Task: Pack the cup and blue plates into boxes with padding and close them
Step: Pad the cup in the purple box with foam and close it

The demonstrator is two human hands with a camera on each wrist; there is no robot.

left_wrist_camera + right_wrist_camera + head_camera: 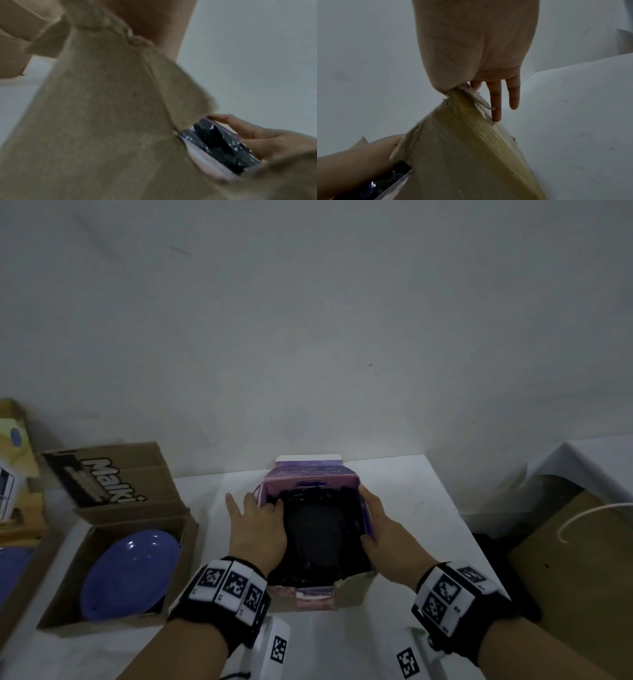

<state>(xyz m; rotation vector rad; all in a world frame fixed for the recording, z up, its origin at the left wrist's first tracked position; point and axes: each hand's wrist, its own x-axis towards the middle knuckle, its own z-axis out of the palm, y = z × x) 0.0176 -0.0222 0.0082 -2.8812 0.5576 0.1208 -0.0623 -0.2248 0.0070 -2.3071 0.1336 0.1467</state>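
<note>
On the white tabletop stands an open purple box, its inside filled with crumpled black plastic padding. The left hand lies over the box's left wall, fingers curled down into the padding and thumb spread out to the left; whether that grip pinches the plastic or only presses it cannot be told. The right hand clasps the right wall, thumb inside against the padding and fingers straight down the outside. The cup cannot be seen. To the left, well apart, an open cardboard box with "Malki" on its raised flap holds a blue plate. Another blue plate shows at the left edge.
</note>
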